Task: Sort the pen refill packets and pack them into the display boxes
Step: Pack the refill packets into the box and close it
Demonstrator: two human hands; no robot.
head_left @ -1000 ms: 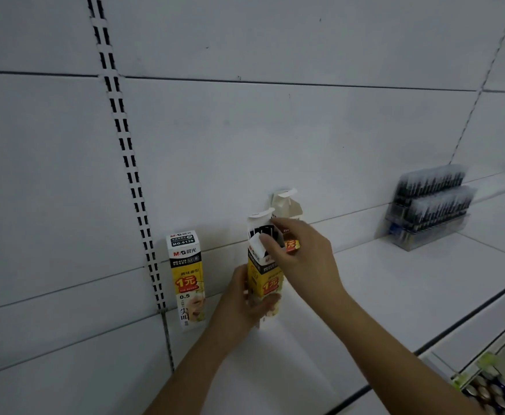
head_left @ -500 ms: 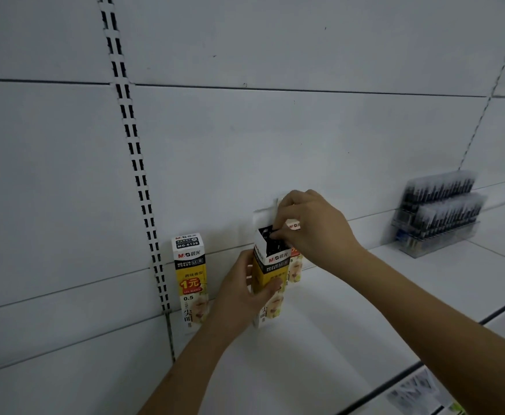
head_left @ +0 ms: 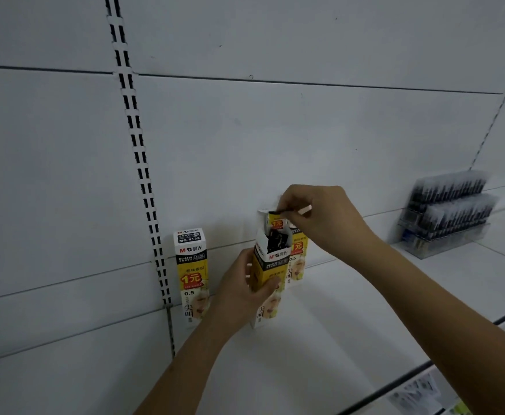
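A tall yellow, black and white refill box (head_left: 270, 271) stands on the white shelf (head_left: 350, 319), its top open with dark refills showing inside. My left hand (head_left: 239, 283) grips its lower side. My right hand (head_left: 314, 217) pinches the box's raised top flap (head_left: 275, 220) from above. A second box of the same kind (head_left: 297, 259) stands right behind it, partly hidden. A third, closed box (head_left: 191, 274) stands upright to the left against the back panel.
A clear display rack (head_left: 449, 211) filled with dark pens sits at the far right of the shelf. A slotted upright (head_left: 143, 163) runs down the white back wall. Shelf-edge labels (head_left: 416, 393) show at the lower right.
My right hand rose from the box front to its top and now pinches the folded-up flap. The camera drifted slightly; my left hand stayed on the box.
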